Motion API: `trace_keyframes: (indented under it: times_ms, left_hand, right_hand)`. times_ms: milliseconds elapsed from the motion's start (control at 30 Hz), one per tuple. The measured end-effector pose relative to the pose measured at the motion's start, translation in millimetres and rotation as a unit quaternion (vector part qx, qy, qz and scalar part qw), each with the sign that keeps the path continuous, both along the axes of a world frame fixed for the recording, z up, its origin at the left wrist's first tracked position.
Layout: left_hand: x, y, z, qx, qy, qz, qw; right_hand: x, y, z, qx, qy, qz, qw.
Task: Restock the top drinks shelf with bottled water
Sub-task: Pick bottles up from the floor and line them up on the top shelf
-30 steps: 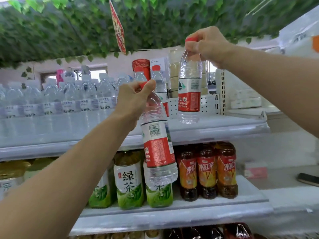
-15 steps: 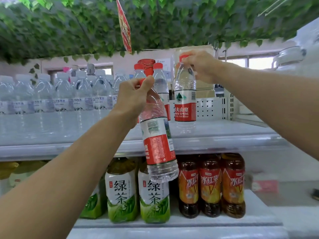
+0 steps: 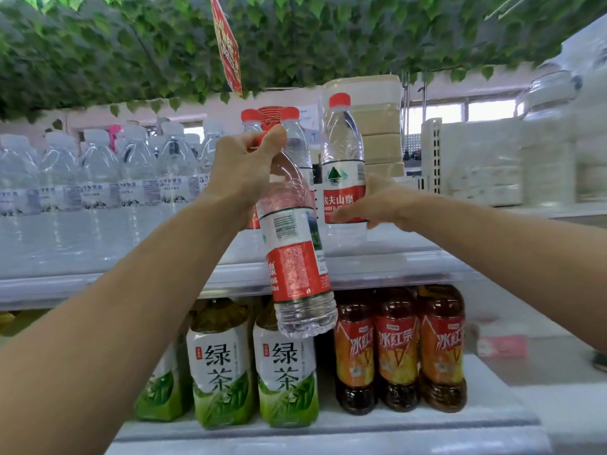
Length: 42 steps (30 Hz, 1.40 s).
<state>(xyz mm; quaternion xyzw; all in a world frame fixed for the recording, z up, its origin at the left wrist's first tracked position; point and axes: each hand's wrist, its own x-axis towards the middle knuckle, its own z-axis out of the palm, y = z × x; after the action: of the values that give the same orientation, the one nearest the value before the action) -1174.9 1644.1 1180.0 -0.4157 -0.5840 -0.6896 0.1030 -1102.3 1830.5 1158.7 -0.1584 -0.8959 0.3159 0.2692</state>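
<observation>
— Right hand [image 3: 384, 203] has dropped from the cap to the label of the standing bottle [image 3: 343, 152], which is now set on the top shelf [image 3: 377, 267], far right of the red-capped row.

— Gripping it?

— Fingers [image 3: 345, 216] lie across the lower front of the label and the thumb is up at the bottle's right side. Grip or mere touch, I cannot tell.

— And the left hand [image 3: 244, 169]?

— Arm raised, fingers and thumb curled round the red cap and neck of the held bottle [image 3: 295, 257]. It hangs tilted, base to the right, nearer than the shelf edge.

— Any writing?

— "农夫山泉" in white on the standing bottle's red label. The held one shows a barcode and small print. Below, the green tea bottles [image 3: 220, 362] read "绿茶" and the iced tea bottles [image 3: 397, 349] "冰红茶". Labels on the white-capped water bottles [image 3: 98, 178] at far left are blurred.
</observation>
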Motion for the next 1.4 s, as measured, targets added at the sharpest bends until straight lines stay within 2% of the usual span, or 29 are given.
trace_keyframes:
  times_ms: [333, 933, 1000, 1067, 1133, 1200, 1267, 1333, 1400]
  left_hand:
    - [-11.1, -0.8, 4.4, 0.003, -0.006, 0.014, 1.0]
    - [-12.9, -1.4, 11.9, -0.015, -0.004, 0.031, 0.999]
    - [-8.9, -1.8, 14.5, -0.013, 0.0, 0.028, 1.0]
    - [-4.3, -2.1, 20.3, 0.002, -0.003, 0.023, 1.0]
    - [-1.6, -0.6, 28.5, 0.014, -0.003, 0.035, 0.999]
    - [0.6, 3.9, 36.5, 0.027, 0.004, 0.061, 0.998]
    - [2.4, 9.1, 43.5, 0.043, 0.009, 0.091, 0.995]
    - [4.2, 12.7, 51.1, 0.054, 0.005, 0.12, 0.991]
    - [5.3, 14.6, 59.4, 0.071, -0.011, 0.13, 0.989]
  right_hand:
    - [-37.5, 26.5, 4.6, -0.057, 0.01, -0.012, 0.998]
    - [-58.3, 34.0, 5.4, -0.06, -0.035, 0.012, 0.998]
    - [-51.6, 26.1, 3.8, -0.034, 0.03, -0.026, 0.999]
    - [-42.2, 14.2, 3.8, 0.005, 0.151, -0.069, 0.986]
    - [-29.8, -2.3, 6.9, -0.005, 0.221, -0.01, 0.975]
    - [-14.6, -22.7, 9.8, -0.09, 0.199, 0.143, 0.965]
    - [-2.3, -39.3, 8.5, -0.132, 0.144, 0.241, 0.951]
    - [4.8, -52.0, 3.1, -0.073, 0.095, 0.24, 0.963]
    - [8.9, -60.9, -4.1, 0.0, 0.078, 0.181, 0.98]
